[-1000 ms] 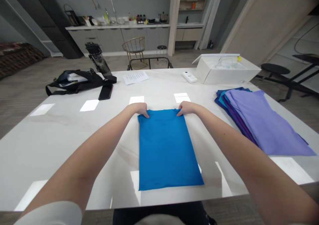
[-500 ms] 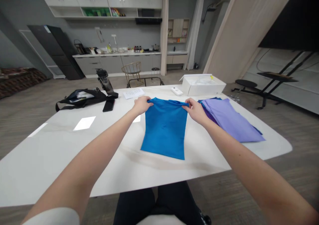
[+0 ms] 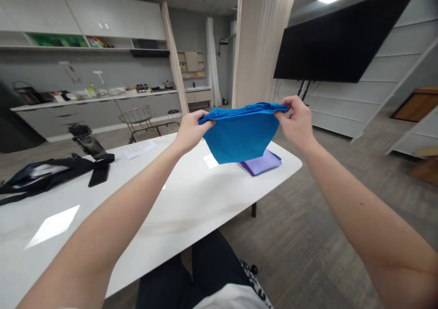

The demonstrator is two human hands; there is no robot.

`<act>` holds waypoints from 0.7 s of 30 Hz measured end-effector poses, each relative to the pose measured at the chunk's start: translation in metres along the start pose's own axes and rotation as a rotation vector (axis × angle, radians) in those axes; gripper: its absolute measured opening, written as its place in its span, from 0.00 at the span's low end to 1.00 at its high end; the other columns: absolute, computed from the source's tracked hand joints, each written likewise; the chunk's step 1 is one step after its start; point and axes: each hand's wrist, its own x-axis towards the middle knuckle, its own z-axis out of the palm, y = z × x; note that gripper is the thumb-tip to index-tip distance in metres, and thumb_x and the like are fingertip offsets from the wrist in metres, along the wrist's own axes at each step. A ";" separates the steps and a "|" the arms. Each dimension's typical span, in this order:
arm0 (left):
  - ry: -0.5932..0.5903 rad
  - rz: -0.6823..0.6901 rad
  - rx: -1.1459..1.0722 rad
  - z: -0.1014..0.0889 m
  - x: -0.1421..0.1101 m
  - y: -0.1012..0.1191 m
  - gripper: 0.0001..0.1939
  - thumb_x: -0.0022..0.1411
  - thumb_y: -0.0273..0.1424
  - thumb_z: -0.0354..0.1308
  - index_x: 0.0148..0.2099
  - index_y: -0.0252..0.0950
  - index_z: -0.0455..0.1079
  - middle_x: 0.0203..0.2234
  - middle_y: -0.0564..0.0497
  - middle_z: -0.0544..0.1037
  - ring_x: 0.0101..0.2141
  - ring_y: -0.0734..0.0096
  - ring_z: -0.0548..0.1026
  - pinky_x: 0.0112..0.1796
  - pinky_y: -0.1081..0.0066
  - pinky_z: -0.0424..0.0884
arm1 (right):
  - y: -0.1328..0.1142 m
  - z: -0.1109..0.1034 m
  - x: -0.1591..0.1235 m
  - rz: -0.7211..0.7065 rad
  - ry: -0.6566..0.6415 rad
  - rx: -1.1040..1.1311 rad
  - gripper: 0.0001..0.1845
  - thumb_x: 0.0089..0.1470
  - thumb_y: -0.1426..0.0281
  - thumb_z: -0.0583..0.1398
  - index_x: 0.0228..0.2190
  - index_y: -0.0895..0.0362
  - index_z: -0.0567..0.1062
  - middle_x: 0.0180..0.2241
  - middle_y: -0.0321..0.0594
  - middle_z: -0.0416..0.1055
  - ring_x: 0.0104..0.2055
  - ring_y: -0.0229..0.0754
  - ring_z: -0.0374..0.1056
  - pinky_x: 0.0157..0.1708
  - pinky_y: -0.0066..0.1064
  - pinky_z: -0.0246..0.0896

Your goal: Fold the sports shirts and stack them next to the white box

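Note:
A folded blue garment, which looks like a T-shirt (image 3: 241,135), hangs in the air between my hands above the table's right part. My left hand (image 3: 192,130) pinches its upper left corner. At the upper right corner my right hand (image 3: 296,121) is closed on the same cloth. Behind and below the blue cloth lies a stack of folded garments (image 3: 265,164), light purple on top with darker purple beneath. The blue cloth hides the stack's far part.
On the white table (image 3: 191,208), a black bag (image 3: 44,174), a dark bottle (image 3: 87,141), a phone (image 3: 99,175) and a paper sheet (image 3: 139,149) lie to the left. A metal-framed chair (image 3: 137,116) stands beyond. A large black screen (image 3: 338,39) is at the right.
Both hands have lifted the blue T-shirt off the table and carried it right, over the folded stack. My view has turned up and to the right.

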 end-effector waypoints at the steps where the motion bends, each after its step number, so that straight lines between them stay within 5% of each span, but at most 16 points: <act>1: -0.015 -0.010 -0.078 0.016 0.001 0.001 0.15 0.60 0.39 0.60 0.43 0.34 0.79 0.34 0.52 0.80 0.38 0.66 0.74 0.41 0.70 0.69 | 0.012 -0.007 -0.002 -0.001 0.016 -0.016 0.06 0.59 0.67 0.59 0.39 0.51 0.73 0.36 0.39 0.72 0.40 0.46 0.68 0.46 0.44 0.66; 7: -0.145 -0.286 -0.387 0.122 -0.006 -0.029 0.16 0.57 0.41 0.62 0.41 0.34 0.78 0.29 0.52 0.79 0.32 0.67 0.74 0.33 0.71 0.70 | 0.084 -0.003 -0.039 0.168 -0.055 -0.128 0.07 0.56 0.69 0.59 0.38 0.52 0.74 0.38 0.41 0.74 0.45 0.50 0.68 0.50 0.46 0.65; 13: -0.273 -0.524 -0.251 0.219 -0.057 -0.096 0.10 0.58 0.37 0.61 0.37 0.37 0.79 0.29 0.51 0.81 0.33 0.65 0.77 0.35 0.69 0.72 | 0.152 0.039 -0.114 0.450 -0.281 -0.227 0.09 0.55 0.68 0.59 0.39 0.52 0.76 0.41 0.45 0.76 0.49 0.54 0.69 0.55 0.47 0.61; 17: -0.268 -0.537 -0.201 0.247 -0.075 -0.108 0.09 0.62 0.36 0.60 0.38 0.39 0.79 0.30 0.52 0.81 0.34 0.64 0.78 0.39 0.66 0.74 | 0.181 0.055 -0.140 0.453 -0.284 -0.214 0.11 0.57 0.66 0.58 0.41 0.52 0.75 0.42 0.46 0.76 0.49 0.54 0.69 0.55 0.47 0.61; 21: -0.140 -0.358 -0.247 0.239 -0.046 -0.085 0.08 0.63 0.36 0.60 0.40 0.41 0.79 0.36 0.53 0.83 0.40 0.63 0.78 0.44 0.66 0.73 | 0.190 0.060 -0.120 0.340 -0.102 -0.148 0.12 0.62 0.62 0.56 0.45 0.51 0.74 0.45 0.45 0.75 0.50 0.52 0.69 0.54 0.46 0.64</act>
